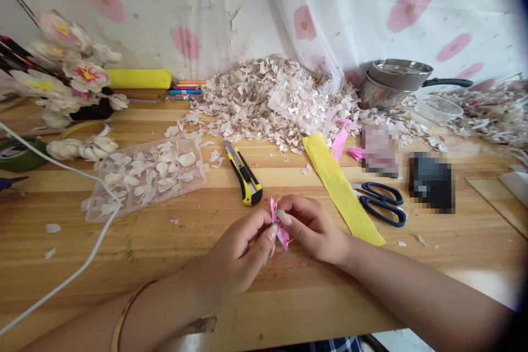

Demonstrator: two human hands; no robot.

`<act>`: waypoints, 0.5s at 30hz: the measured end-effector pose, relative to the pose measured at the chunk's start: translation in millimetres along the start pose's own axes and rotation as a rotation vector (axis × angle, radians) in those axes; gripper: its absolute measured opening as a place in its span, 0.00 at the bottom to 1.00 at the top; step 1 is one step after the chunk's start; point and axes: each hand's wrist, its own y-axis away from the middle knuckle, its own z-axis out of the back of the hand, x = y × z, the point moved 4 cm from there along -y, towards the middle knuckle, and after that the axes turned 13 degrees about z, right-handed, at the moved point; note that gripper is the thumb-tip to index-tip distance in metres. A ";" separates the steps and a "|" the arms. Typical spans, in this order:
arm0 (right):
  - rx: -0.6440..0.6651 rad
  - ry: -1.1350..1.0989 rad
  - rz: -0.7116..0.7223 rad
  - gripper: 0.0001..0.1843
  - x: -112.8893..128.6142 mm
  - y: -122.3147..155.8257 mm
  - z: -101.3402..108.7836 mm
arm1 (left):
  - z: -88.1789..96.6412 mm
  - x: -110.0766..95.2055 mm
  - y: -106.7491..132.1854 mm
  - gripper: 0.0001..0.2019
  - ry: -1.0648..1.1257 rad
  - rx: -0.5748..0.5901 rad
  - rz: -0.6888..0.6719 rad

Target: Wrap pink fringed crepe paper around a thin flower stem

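At the near edge of the wooden table (173, 250), my left hand (239, 253) and right hand (313, 228) both pinch a small pink paper piece (281, 231) between closed fingertips. Just beyond lie a yellow utility knife (244, 172), a yellow paper strip (340, 187) and dark-handled scissors (381, 202). Farther back are a clear tray (146, 176) of petals, a petal heap (256, 99) and a steel pot (391, 85).

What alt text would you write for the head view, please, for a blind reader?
The left hand and right hand pinch a small pink paper piece over a wooden table; a yellow utility knife, a yellow paper strip and black scissors lie just beyond.
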 end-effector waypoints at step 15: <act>-0.106 0.041 0.114 0.12 5.8 0.9 1.5 | 0.3 3.3 0.7 0.16 0.102 -0.023 0.055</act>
